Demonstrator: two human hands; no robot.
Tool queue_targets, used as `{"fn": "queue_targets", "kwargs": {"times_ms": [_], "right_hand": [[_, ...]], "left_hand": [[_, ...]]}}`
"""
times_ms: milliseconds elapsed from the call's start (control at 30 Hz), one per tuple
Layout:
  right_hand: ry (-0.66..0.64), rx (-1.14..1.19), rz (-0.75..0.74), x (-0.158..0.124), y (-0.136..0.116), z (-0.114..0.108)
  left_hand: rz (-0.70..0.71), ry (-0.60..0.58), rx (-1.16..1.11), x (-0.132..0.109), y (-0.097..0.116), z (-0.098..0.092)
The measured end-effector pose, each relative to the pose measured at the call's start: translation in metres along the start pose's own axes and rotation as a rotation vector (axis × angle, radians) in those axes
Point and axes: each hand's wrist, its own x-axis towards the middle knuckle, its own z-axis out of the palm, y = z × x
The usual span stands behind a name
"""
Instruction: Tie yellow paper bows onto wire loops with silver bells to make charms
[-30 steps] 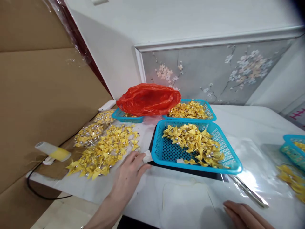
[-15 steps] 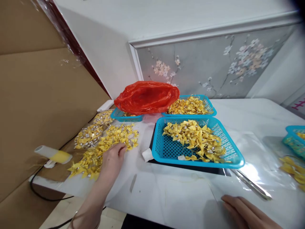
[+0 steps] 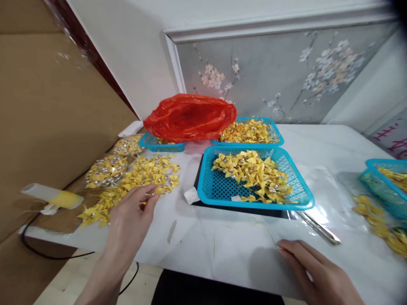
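My left hand (image 3: 133, 214) is at the near edge of a pile of yellow ribbon-like flowers (image 3: 146, 171) with silvery beads. Its thumb and index finger close on a small yellow flower at the pile's edge; the exact grip is partly hidden. Lower right, my right hand (image 3: 314, 267) rests low over the white table (image 3: 197, 245), thumb and forefinger pinched on the end of a thin pale thread (image 3: 267, 228). That thread curves away across the tabletop. Between the hands stands a blue basket (image 3: 206, 199) holding more yellow flowers (image 3: 254, 169).
Behind are a second blue basket (image 3: 280, 137), a red plastic bag (image 3: 190, 118) and a smaller blue basket (image 3: 165, 148). Metal tweezers (image 3: 321, 228) lie beside a clear plastic sheet (image 3: 333, 203). Another blue basket (image 3: 372, 184) is far right; a white-and-yellow tube (image 3: 52, 197) lies left.
My left hand has turned and drawn slightly back toward me, its fingers now showing at the flower. The right hand shows more fully, with thread visible at its fingertips. The view has shifted.
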Motion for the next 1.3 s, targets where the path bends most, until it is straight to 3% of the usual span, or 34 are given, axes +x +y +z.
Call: {"fn": "queue_targets", "kwargs": {"times_ms": [67, 200, 400, 533, 733, 933, 1067, 1300], "right_hand": [[-0.039, 0.072, -0.025, 0.01, -0.013, 0.006], [-0.08, 0.153, -0.153, 0.039, -0.044, 0.032], [-0.224, 0.115, -0.297, 0.075, -0.074, 0.062], [-0.261, 0.242, -0.306, 0.077, -0.076, 0.057], [-0.159, 0.403, -0.274, 0.066, -0.083, 0.032], [-0.027, 0.35, -0.292, 0.069, -0.089, 0.028], [-0.003, 0.338, -0.294, 0.069, -0.087, 0.03], [-0.08, 0.443, -0.203, 0.056, -0.08, 0.038]], "left_hand": [[0.053, -0.074, -0.079, -0.018, 0.017, 0.004], [0.178, -0.402, -0.31, -0.056, 0.045, 0.021], [0.056, -0.443, -0.463, -0.074, 0.041, 0.027], [-0.093, -0.476, -0.591, -0.074, 0.036, 0.021], [-0.343, -0.828, -0.872, -0.07, 0.052, 0.013], [-0.429, -0.972, -1.122, -0.068, 0.061, 0.013], [-0.45, -0.973, -1.161, -0.07, 0.061, 0.018], [-0.485, -0.771, -1.299, -0.074, 0.067, 0.01]]}}
